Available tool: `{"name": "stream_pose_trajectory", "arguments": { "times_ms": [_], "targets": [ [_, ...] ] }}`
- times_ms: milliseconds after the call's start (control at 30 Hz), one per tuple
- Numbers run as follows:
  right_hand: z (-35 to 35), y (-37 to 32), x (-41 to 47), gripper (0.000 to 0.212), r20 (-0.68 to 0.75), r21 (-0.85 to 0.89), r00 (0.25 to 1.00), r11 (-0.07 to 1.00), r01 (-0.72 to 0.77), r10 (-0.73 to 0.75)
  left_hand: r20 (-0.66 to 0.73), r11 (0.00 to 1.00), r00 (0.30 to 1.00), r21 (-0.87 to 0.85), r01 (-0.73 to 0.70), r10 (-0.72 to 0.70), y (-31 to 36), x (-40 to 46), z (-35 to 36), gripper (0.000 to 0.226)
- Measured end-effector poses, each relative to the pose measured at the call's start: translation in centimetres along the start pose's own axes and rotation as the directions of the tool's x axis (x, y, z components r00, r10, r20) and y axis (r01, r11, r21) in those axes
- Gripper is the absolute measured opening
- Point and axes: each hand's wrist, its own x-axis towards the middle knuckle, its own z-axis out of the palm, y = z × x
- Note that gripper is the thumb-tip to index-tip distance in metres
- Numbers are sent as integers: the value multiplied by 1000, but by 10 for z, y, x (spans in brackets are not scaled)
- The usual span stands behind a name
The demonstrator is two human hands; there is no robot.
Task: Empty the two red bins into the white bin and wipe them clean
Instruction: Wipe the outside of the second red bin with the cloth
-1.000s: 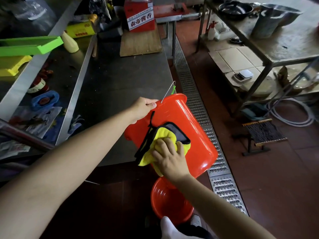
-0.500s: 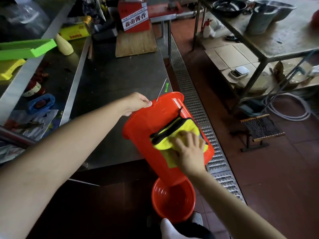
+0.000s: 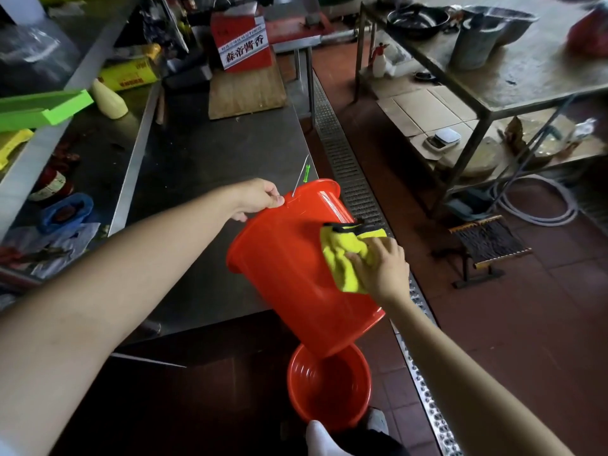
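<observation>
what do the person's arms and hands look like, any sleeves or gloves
Both arms are bare as far up as the view shows, with no sleeves visible. The left hand and right hand wear no gloves; no rings, watch or wristband can be seen.

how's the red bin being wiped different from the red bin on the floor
The held red bin is tipped on its side above the floor, its outer wall facing the camera; the floor red bin stands upright with its open mouth facing up.

The left hand grips the held red bin's rim while the right hand presses a yellow cloth on its wall; nothing touches the floor red bin's inside.

Both are red plastic.
</observation>
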Motion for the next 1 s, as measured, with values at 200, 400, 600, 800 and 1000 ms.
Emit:
{"name": "stream_pose_trajectory", "arguments": {
  "times_ms": [200,400,600,800,1000],
  "targets": [
    [6,-12,-34,60,-70,-190,970,958,217,-233,-91,996,993,65,-63,69,3,-1,8,24],
    [30,-17,-100,19,-27,-256,713,694,673,-701,-106,976,987,190,-103,125,10,-5,14,24],
    [-8,25,-53,40,-66,-1,924,926,379,-378,-153,957,973,258,-131,174,14,-5,24,23],
    [-18,45,-32,41,-98,158,995,987,40,-25,-176,962,971,248,-118,164,12,-3,23,21],
    [8,29,-106,49,-77,-178,902,896,406,-424,-149,981,977,141,-133,154,14,-2,25,23]
  ]
}}
